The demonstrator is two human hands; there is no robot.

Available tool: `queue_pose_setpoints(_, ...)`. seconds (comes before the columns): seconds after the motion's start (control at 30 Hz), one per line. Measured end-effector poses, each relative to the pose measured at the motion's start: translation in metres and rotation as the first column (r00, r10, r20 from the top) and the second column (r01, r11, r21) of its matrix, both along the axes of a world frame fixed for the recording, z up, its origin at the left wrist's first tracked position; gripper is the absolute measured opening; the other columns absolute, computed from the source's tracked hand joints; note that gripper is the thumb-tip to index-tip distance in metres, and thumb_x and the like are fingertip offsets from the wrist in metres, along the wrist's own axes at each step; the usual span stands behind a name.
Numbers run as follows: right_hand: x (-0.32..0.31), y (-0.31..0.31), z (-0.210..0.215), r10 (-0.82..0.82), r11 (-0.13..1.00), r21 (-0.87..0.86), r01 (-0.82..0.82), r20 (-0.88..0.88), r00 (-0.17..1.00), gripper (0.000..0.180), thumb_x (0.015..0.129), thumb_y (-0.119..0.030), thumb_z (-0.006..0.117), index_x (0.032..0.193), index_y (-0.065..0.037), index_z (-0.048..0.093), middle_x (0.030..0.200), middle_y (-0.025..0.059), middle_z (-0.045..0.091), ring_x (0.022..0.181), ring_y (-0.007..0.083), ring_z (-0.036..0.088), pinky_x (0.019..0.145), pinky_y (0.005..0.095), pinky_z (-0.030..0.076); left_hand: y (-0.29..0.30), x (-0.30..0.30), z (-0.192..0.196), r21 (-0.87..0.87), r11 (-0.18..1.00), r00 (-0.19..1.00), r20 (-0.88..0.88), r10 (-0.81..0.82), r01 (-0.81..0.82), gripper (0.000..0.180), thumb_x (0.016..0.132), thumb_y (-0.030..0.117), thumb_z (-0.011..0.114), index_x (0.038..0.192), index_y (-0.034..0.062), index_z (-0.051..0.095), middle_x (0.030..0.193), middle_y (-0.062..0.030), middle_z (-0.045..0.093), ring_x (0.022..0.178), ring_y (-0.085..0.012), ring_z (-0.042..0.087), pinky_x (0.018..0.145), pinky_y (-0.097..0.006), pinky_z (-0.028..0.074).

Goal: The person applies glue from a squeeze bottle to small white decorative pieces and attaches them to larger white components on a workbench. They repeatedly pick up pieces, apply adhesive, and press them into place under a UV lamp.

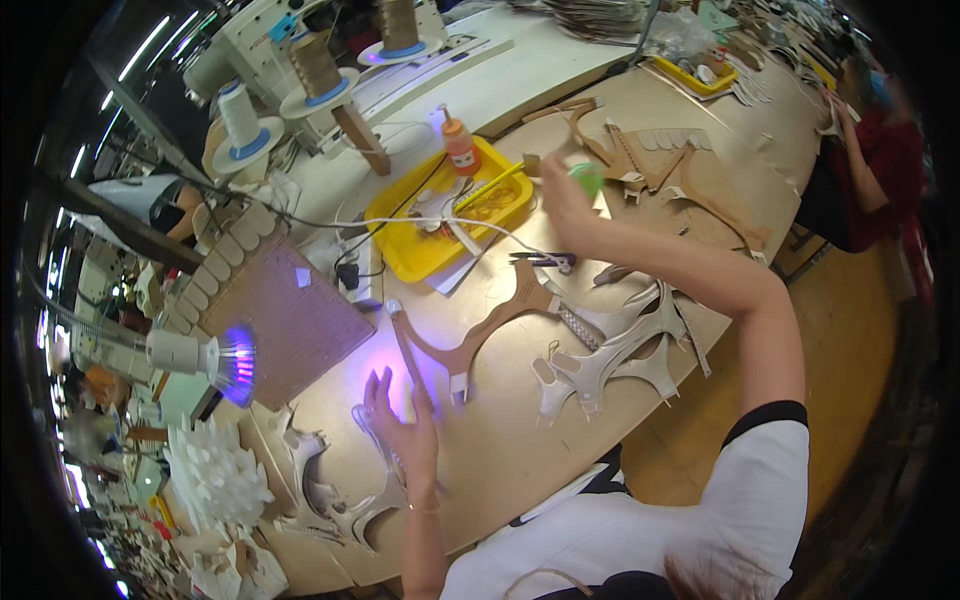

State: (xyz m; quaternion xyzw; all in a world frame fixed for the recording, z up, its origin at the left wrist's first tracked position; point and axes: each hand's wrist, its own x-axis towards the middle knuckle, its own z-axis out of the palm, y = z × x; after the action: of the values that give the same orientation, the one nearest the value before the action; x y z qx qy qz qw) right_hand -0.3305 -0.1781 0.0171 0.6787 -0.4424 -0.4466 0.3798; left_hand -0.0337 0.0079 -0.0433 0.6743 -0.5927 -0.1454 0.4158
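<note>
My left hand (408, 440) rests low over the table with its fingers stretched apart. Its fingertips are beside the lower end of a brown strap-shaped piece (468, 352) with pale tips. Under and beside this hand lies a white cut-out shoe-upper piece (375, 510). My right hand (567, 212) is raised beyond the middle of the table, closed and smeared by motion. A green rounded thing (587, 180) shows right beside its fingers; whether the hand grips it cannot be made out. White strappy upper pieces (615, 355) lie between the two arms.
A yellow tray (405, 262) holds scraps, with an orange bottle (459, 145) at its far edge. Scissors (545, 259) lie near it. A lamp (215, 362) glows violet at left. Thread cones (315, 68) stand behind. Another person (875, 185) sits at far right.
</note>
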Motion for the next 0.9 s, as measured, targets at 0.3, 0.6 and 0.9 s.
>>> queue_pose_setpoints(0.3, 0.007, -0.010, -0.001, 0.117, 0.993, -0.014, -0.117, -0.025, 0.993, 0.046, 0.075, -0.020, 0.065, 0.121, -0.020, 0.059, 0.124, 0.0072, 0.056, 0.125, 0.0265, 0.043, 0.114, 0.0462, 0.017, 0.028, 0.000, 0.009, 0.128, 0.990, 0.991, -0.121, -0.049, 0.065, 0.035, 0.085, 0.014, 0.065, 0.115, -0.0019, 0.058, 0.132, -0.0177, 0.048, 0.126, -0.0318, 0.042, 0.106, -0.043, 0.030)
queue_pose_setpoints(0.6, -0.119, 0.049, 0.042, 0.720, 0.670, -0.620, 0.408, 0.676, -0.156, 0.027, 0.078, -0.013, 0.065, 0.103, -0.007, 0.061, 0.093, 0.0075, 0.065, 0.086, 0.0227, 0.062, 0.073, 0.0376, 0.049, 0.028, -0.008, 0.020, 0.094, 0.992, 0.984, -0.164, -0.069, 0.086, 0.029, 0.087, 0.009, 0.059, 0.116, 0.0026, 0.059, 0.133, -0.0116, 0.048, 0.124, -0.0249, 0.045, 0.102, -0.038, 0.035)
queue_pose_setpoints(0.9, -0.255, -0.059, -0.070, -0.015, 0.305, 0.236, 0.923, 0.970, -0.243, 0.079, 0.074, -0.057, 0.066, 0.129, -0.004, 0.046, 0.132, 0.0190, 0.052, 0.117, 0.0348, 0.054, 0.095, 0.0442, 0.045, 0.055, -0.027, 0.028, 0.149, 0.974, 0.964, -0.233, -0.131, 0.169, 0.027, 0.083, 0.007, 0.062, 0.110, 0.0017, 0.062, 0.127, -0.0151, 0.053, 0.118, -0.0295, 0.048, 0.103, -0.041, 0.033)
